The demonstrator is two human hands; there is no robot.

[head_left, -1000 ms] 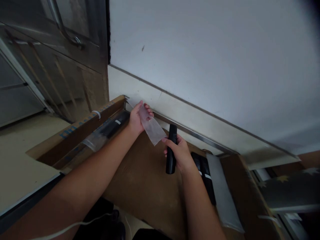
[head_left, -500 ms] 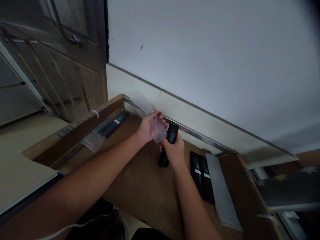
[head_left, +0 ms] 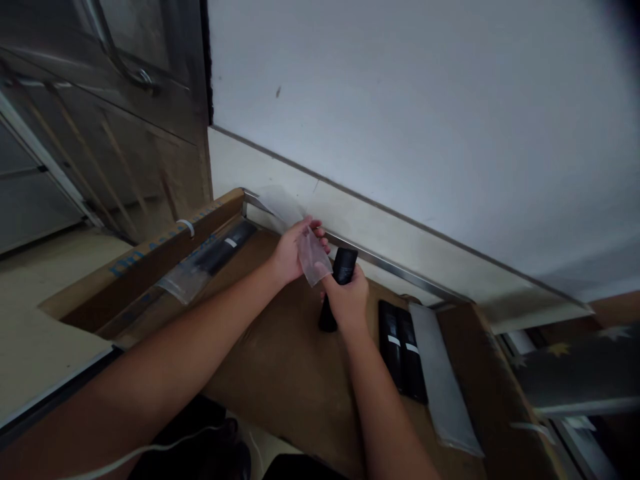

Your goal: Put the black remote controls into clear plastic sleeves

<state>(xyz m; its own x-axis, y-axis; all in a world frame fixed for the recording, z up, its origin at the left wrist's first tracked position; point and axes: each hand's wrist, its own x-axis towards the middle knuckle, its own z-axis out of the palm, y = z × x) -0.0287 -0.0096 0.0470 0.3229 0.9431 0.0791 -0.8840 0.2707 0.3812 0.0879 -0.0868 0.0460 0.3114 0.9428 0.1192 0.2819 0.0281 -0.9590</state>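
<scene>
My left hand (head_left: 293, 253) is closed on a clear plastic bag (head_left: 314, 257); one end hangs over the palm and the rest trails up behind the fingers. Close beside it, my right hand (head_left: 349, 293) grips a long black remote control (head_left: 345, 264), tilted, its lower end pointing down toward the cardboard. My right thumb reaches to the bag's near edge. The fingers behind the remote are mostly hidden. Two more black remotes (head_left: 401, 350) with white labels lie side by side at the right, next to a stack of flat clear bags (head_left: 445, 377).
A shallow cardboard box (head_left: 285, 380) lies under my hands, its walls raised at left and right. Along its left wall rests a bagged black remote (head_left: 215, 257). Behind stands a white wall (head_left: 400, 120), with a metal door (head_left: 165, 127) at the left. A white cable (head_left: 150, 453) crosses the lower left.
Both hands keep nearly the same place and hold. The bag's end has shifted slightly left at my right thumb, and the whole view has moved a little.
</scene>
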